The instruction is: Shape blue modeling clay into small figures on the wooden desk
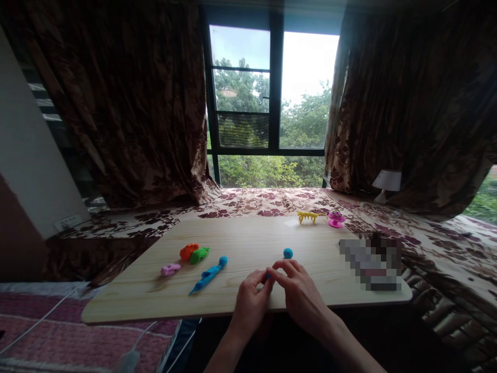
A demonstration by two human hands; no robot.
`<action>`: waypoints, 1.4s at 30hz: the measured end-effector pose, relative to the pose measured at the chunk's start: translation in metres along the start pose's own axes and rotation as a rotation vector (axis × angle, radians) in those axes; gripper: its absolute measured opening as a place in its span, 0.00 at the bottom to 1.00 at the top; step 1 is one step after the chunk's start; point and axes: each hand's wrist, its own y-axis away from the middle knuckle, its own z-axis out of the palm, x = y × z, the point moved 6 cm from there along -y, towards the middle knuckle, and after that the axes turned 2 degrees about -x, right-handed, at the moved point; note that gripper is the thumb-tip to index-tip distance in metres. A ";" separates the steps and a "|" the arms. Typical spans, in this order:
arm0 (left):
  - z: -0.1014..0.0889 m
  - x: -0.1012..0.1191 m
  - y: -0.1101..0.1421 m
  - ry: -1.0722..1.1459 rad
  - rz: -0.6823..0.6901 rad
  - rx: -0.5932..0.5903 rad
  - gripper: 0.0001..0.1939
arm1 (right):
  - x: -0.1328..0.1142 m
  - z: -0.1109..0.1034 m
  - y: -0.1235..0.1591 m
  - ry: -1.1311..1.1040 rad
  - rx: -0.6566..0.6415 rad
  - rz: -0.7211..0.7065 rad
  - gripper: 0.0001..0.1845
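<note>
My left hand (252,298) and my right hand (297,290) meet at the near edge of a light wooden board (248,243). Their fingertips pinch a small blue bit of clay (267,275) between them, mostly hidden by the fingers. A little blue clay ball (288,253) sits on the board just beyond my right hand. A blue modelling tool (209,274) lies to the left of my left hand.
An orange clay lump (188,251), a green piece (199,255) and a pink piece (170,269) lie at the board's left. A yellow clay figure (309,216) and a pink one (336,219) stand at the far edge. A pixelated patch (370,264) covers the right end.
</note>
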 end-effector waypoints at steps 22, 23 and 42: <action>-0.001 0.003 0.001 -0.007 0.037 0.012 0.15 | 0.000 0.001 -0.001 0.022 0.020 0.014 0.40; -0.001 0.003 0.000 -0.019 0.041 0.017 0.14 | 0.001 0.001 -0.001 0.021 0.021 0.010 0.40; -0.009 0.005 0.020 0.284 -0.249 -0.004 0.17 | 0.033 0.002 0.009 -0.943 0.164 0.374 0.17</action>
